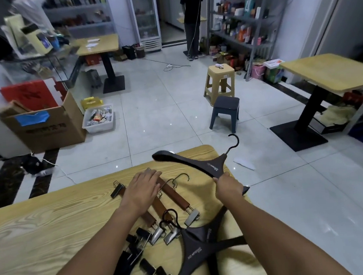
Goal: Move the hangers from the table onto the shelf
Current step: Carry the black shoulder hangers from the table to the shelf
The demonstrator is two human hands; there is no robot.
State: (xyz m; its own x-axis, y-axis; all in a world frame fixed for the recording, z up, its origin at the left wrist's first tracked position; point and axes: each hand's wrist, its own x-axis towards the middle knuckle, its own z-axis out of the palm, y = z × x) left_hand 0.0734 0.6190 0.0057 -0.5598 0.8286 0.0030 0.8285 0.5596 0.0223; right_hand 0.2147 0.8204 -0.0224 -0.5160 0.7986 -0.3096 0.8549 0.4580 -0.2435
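My right hand (228, 185) grips one arm of a dark brown coat hanger (192, 161), lifted above the wooden table (40, 228) with its hook pointing up and right. My left hand (143, 186) lies flat with straight fingers on brown wooden clip hangers (175, 194) on the table. Nearer to me lie two more dark coat hangers (196, 245) crossed over each other, and several black clip hangers (140, 267). The grey metal shelf (251, 18) stands far off at the back right, full of goods.
A grey stool (226, 110) and a beige stool (220, 81) stand on the tiled floor between me and the shelf. Another wooden table (330, 74) is at the right. A person (192, 17) stands by the shelf. Cardboard box (45, 124) and white bin (99, 120) sit at left.
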